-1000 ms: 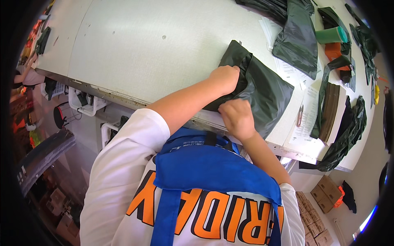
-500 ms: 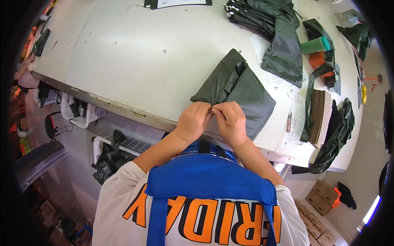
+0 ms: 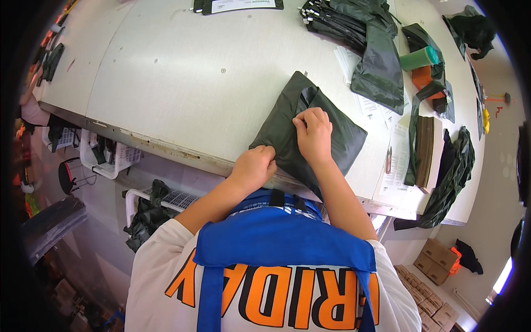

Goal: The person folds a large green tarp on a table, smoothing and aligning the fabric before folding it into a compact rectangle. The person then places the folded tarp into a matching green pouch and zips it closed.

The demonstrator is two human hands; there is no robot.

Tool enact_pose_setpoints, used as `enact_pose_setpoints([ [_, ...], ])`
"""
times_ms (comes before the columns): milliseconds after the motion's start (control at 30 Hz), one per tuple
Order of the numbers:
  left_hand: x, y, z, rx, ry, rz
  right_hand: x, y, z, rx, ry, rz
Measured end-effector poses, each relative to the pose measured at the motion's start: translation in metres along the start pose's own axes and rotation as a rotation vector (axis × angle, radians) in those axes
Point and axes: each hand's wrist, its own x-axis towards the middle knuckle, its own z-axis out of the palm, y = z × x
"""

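A flat, dark green pouch (image 3: 342,138) of smooth, shiny fabric lies at the near edge of the table, turned slantwise to me. An overlapping fold or slit runs across it from its far corner. My left hand (image 3: 254,167) is closed on the pouch's near left edge, with its fingertips partly hidden. My right hand (image 3: 315,133) is over the middle of the pouch, thumb and fingers pinched at the edge of the fold. Whether a small zip pull or only fabric sits in that pinch, I cannot tell.
Dark green fabric pieces (image 3: 379,77) are heaped at the far right, near a green cylinder (image 3: 418,58). Further right are small scissors or snips (image 3: 389,160), a cardboard stack (image 3: 427,152) and crumpled dark fabric (image 3: 456,171). White baskets (image 3: 113,160) stand below the table's left edge.
My hands have parted: the right has moved away from me along the fold, the left slightly left and nearer. The gap in the pouch has narrowed, and the pouch has shifted slightly left.
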Motion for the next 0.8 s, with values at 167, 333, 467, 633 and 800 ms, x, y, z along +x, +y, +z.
enact_pose_setpoints([
  [167,-0.03,-0.01,-0.008,-0.013,-0.09,-0.044,-0.015,-0.007,0.009,-0.003,-0.047,0.035],
  [333,-0.048,-0.02,-0.015,-0.049,-0.128,-0.104,-0.016,-0.02,0.018,0.016,-0.134,0.055],
  [467,-0.053,-0.027,-0.027,-0.061,-0.282,-0.165,0.003,-0.003,0.008,0.111,-0.22,-0.037],
  [633,-0.003,-0.042,-0.048,-0.357,0.037,-0.336,0.052,0.053,0.015,0.059,-0.324,0.131],
  [800,0.053,-0.071,-0.012,-0.757,-0.196,-0.55,0.08,0.044,0.005,0.143,-0.879,0.356],
])
